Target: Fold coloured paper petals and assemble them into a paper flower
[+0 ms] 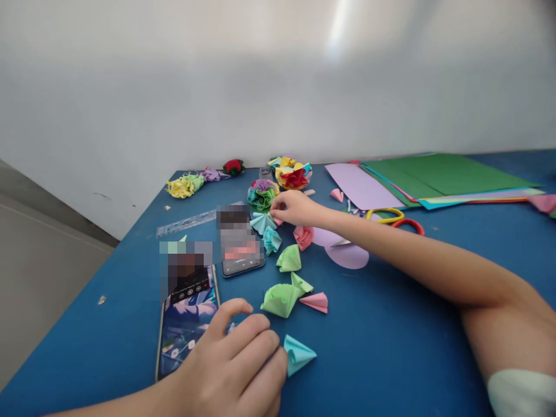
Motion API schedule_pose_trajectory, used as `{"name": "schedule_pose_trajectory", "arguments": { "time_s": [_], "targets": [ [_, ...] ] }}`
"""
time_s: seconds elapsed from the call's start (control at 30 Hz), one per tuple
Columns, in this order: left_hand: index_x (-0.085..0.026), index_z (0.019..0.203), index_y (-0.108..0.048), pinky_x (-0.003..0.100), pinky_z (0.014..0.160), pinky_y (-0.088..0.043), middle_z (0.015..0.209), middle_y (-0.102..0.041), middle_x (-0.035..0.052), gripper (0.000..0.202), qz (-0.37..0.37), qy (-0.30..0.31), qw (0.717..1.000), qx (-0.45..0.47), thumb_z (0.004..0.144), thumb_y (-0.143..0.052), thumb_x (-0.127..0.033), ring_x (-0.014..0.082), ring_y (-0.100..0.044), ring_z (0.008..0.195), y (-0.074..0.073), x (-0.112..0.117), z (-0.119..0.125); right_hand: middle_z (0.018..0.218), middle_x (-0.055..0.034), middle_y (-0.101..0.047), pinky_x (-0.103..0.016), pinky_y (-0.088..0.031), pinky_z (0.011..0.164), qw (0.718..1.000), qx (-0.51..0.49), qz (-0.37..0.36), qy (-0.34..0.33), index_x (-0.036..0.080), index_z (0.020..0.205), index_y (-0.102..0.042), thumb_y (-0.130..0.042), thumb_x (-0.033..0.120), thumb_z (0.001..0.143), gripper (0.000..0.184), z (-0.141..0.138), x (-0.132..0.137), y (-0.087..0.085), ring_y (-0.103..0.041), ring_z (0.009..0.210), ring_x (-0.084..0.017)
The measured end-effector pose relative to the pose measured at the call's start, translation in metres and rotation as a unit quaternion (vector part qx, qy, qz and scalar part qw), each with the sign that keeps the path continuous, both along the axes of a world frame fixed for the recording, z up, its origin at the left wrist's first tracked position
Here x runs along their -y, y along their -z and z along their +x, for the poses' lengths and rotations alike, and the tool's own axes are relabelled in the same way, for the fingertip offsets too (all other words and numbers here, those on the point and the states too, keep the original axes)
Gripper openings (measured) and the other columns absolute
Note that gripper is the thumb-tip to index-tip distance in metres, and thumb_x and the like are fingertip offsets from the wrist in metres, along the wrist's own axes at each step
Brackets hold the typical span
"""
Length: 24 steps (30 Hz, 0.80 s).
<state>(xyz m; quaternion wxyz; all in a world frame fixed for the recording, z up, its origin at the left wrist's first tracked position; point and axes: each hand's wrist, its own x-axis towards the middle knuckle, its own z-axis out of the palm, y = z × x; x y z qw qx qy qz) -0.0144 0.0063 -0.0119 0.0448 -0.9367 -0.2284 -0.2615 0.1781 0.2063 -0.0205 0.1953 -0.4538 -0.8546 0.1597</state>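
Note:
My right hand (295,208) reaches out over the table, thumb and finger pinched on a small pink paper piece (278,221), mostly covered by the hand. Beside it are a multicoloured paper flower (263,194), light blue folded papers (271,240) and a pink folded paper (303,236). Close to me, my left hand (247,359) is curled with its little finger held apart; its thumb is hidden. At its right side a folded light blue paper (299,354) sticks out, seemingly in its grip. Green folded papers (280,300) and a pink folded cone (316,302) lie just beyond.
Two phones (189,330) and a clear ruler (186,223) lie at the left. Along the wall stand crumpled paper flowers (185,186). Purple paper circles (347,255), scissors with red and yellow handles (409,224) and coloured sheets (456,174) spread right.

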Motion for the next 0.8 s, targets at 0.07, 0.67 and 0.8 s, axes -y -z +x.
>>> {"name": "schedule_pose_trajectory", "arguments": {
  "time_s": [0.07, 0.67, 0.8],
  "targets": [
    [-0.014, 0.08, -0.065, 0.038, 0.08, -0.038, 0.072, -0.066, 0.0021, 0.015, 0.022, 0.015, 1.0, 0.016, 0.082, -0.049, -0.012, 0.0163, -0.058, 0.073, 0.005, 0.0, -0.001, 0.061, -0.0008, -0.065, -0.02, -0.038, 0.057, 1.0, -0.016, -0.005, 0.001, 0.013, 0.063, -0.065, -0.049, 0.015, 0.073, 0.019, 0.001, 0.0, 0.001, -0.055, 0.057, -0.009],
    [-0.012, 0.09, -0.059, 0.04, 0.078, -0.042, 0.082, -0.061, 0.0062, 0.016, 0.041, -0.038, 0.995, -0.084, 0.081, -0.047, -0.018, 0.0198, -0.057, 0.082, 0.013, 0.002, 0.006, 0.109, -0.0087, -0.057, -0.034, -0.047, 0.088, 0.994, -0.061, 0.041, -0.076, 0.021, 0.108, -0.055, -0.052, 0.026, 0.083, 0.026, 0.009, 0.159, -0.018, -0.054, 0.1, -0.019],
    [-0.012, 0.096, -0.058, 0.042, 0.079, -0.042, 0.085, -0.062, 0.0061, 0.021, 0.04, -0.037, 0.996, -0.073, 0.082, -0.047, -0.023, 0.0203, -0.057, 0.081, 0.019, 0.005, 0.006, 0.129, -0.0107, -0.044, -0.044, -0.042, 0.097, 0.995, -0.038, 0.095, -0.014, 0.025, 0.124, -0.044, -0.05, 0.028, 0.084, 0.041, 0.019, 0.178, 0.014, -0.043, 0.119, -0.025]
  ]
}}
